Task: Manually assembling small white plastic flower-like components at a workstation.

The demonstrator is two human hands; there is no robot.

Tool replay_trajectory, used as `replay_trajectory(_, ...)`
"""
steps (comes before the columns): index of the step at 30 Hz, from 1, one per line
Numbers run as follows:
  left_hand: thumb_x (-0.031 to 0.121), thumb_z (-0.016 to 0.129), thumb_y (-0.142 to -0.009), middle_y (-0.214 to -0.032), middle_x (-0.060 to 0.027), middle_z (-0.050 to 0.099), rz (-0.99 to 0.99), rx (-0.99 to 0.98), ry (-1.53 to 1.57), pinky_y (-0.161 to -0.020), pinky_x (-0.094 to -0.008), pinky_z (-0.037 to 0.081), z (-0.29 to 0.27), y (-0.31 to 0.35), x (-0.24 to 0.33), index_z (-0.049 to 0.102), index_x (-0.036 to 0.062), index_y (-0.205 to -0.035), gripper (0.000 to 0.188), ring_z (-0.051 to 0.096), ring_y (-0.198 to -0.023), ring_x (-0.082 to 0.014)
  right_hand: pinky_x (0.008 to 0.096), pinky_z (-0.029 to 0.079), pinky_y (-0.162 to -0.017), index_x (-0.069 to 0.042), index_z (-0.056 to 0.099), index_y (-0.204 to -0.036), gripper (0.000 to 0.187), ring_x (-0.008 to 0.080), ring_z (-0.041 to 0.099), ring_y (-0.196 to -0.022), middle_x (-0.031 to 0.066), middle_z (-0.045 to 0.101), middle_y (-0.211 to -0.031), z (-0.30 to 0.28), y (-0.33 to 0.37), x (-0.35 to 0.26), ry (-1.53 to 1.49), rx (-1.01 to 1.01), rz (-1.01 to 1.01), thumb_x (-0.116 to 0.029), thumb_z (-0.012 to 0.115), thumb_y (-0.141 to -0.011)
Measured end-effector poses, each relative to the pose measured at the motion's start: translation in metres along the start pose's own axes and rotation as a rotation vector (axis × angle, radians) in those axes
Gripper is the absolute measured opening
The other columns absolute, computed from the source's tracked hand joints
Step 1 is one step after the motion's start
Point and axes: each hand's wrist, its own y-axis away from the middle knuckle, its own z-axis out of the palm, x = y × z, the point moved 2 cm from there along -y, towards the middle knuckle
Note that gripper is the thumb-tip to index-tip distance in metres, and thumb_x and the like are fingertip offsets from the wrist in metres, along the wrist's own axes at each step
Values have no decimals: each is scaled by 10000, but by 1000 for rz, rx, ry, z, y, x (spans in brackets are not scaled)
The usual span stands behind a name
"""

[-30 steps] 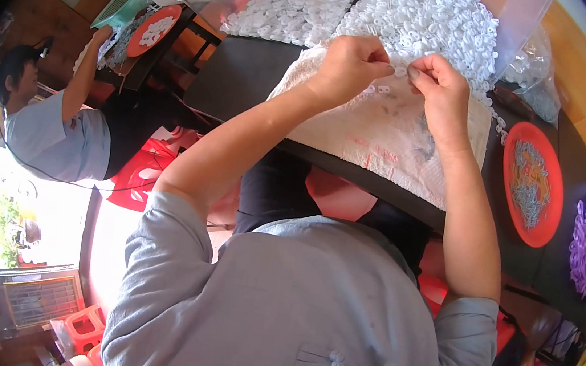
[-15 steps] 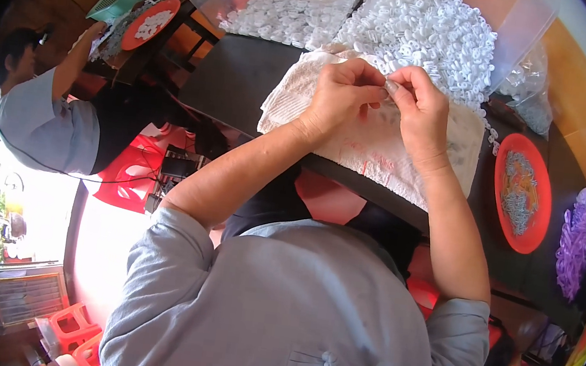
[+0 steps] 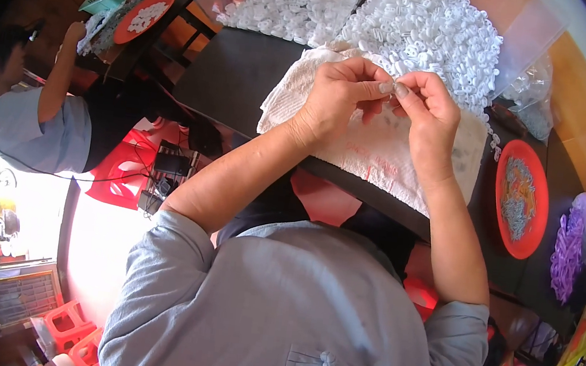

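My L hand [image 3: 341, 97] & R hand [image 3: 429, 119] meet, thumbs pinched vs. fingers on a tiny piece [image 3: 394, 88], mostly hidden, above the towel [image 3: 290, 89]. White plastic bits [image 3: 424, 38] piled beyond; red plate [image 3: 522, 248] to my R.

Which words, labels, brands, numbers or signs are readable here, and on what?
None can be read.
Whitish towel: faint red markings, too blurred to read.
Framed panel, lower left: any writing is too small to read.
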Motion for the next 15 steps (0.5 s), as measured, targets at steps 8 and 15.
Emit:
replay_trajectory(8, -12, 614, -862, -875, -105, 638, -26, -22, 91, -567, -277, 474, -5, -1, -1, 614, -31, -935, 76, 590, -687, -176, 226, 471, -657, -38, 592, -936, 52, 73, 572, -742, -1, 621, -840, 2, 0, 0, -38, -6, 48, -78, 601, -903)
replay_trajectory(15, -25, 600, -860, -876, -107, 644, 37, 56, 41, -569, -271, 481, -4, 1, 3, 623, -37, -928, 73, 589, -668, -172, 221, 466, -648, -24, 606, -953, 78, 97, 595, -744, 15, 619, -839, 4, 0, 1, -19, -28, 99, -86, 599, -906)
